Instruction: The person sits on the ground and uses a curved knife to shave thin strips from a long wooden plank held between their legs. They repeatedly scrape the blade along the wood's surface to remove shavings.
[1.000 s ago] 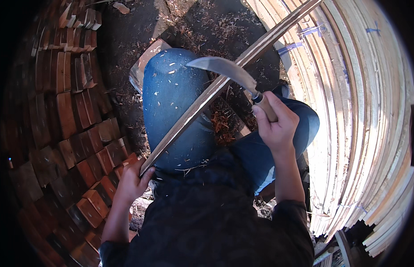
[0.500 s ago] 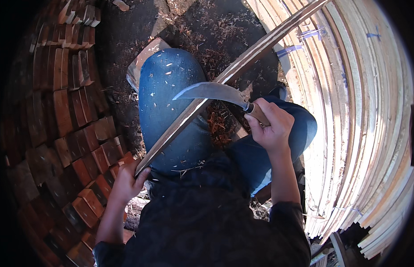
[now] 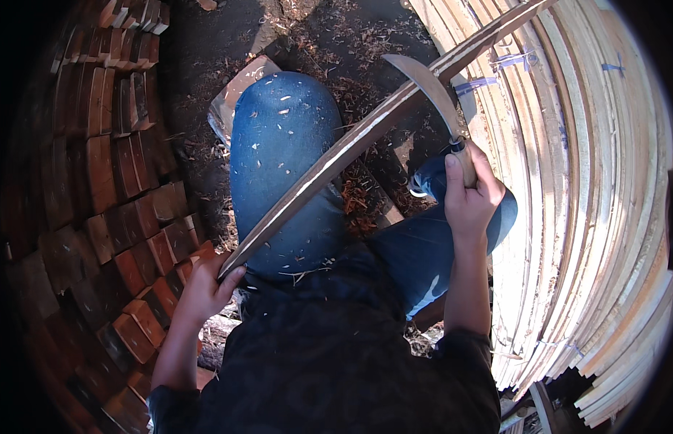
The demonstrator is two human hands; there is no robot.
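A long, narrow wooden strip (image 3: 329, 166) slants from lower left to upper right across my bent leg in blue jeans. Its dark face carries a pale stripe along its length. My left hand (image 3: 206, 288) is closed round the near end of the strip, thumb on top. In my right hand (image 3: 475, 195) is a sickle (image 3: 435, 90) with a curved steel blade and a wooden handle, gripped in a fist with the thumb along the handle. The blade crosses over the strip on its far half, its tip pointing up and left; whether the edge touches the wood I cannot tell.
Stacked reddish-brown wooden blocks (image 3: 105, 239) rise on the left. Along the right lies a big pile of long pale wooden strips (image 3: 560, 217), some with blue marks. A flat board (image 3: 239, 83) lies beyond my knee, and shavings (image 3: 362, 210) litter the dark ground.
My right hand has carried the sickle away from me and to the right along the strip, and its blade has turned to point more upward. The left hand keeps its hold nearly in place.
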